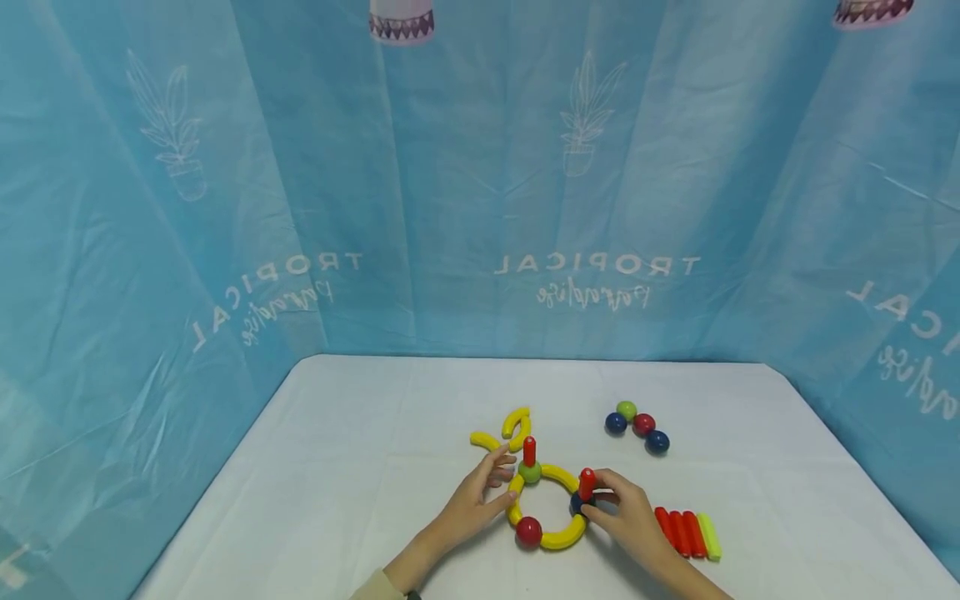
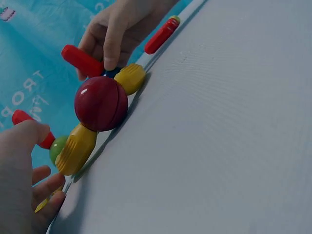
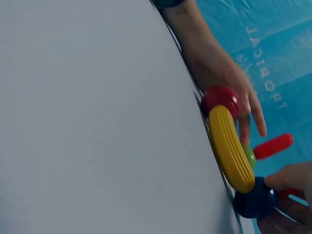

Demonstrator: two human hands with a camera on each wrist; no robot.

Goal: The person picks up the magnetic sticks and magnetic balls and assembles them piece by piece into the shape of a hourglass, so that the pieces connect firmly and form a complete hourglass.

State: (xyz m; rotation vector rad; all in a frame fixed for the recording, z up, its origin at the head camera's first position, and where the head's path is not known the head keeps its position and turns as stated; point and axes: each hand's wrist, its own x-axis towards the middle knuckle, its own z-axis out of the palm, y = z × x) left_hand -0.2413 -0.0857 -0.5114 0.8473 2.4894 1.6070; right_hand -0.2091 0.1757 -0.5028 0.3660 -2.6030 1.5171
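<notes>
A ring of yellow curved sticks (image 1: 556, 539), joined by a red ball (image 1: 528, 532), a green ball (image 1: 530, 472) and a blue ball (image 3: 256, 198), lies on the table. Red sticks stand upright in the green and blue balls. My right hand (image 1: 626, 517) pinches the blue ball between thumb and fingers, beside its red stick (image 1: 587, 483). On the ring's left side my left hand (image 1: 471, 502) rests with fingers extended, its thumb by the yellow curve. The second red stick (image 1: 529, 451) rises just right of its fingertips. In the left wrist view the red ball (image 2: 101, 103) partly hides the blue one.
Loose yellow curved sticks (image 1: 517, 422) lie behind the left hand. Several balls (image 1: 643, 424) in blue, red and green sit together at the back right. Red sticks (image 1: 681, 534) and a yellow-green stick (image 1: 708, 537) lie side by side right of the right hand. A blue curtain (image 1: 465, 208) surrounds the white table (image 1: 337, 467).
</notes>
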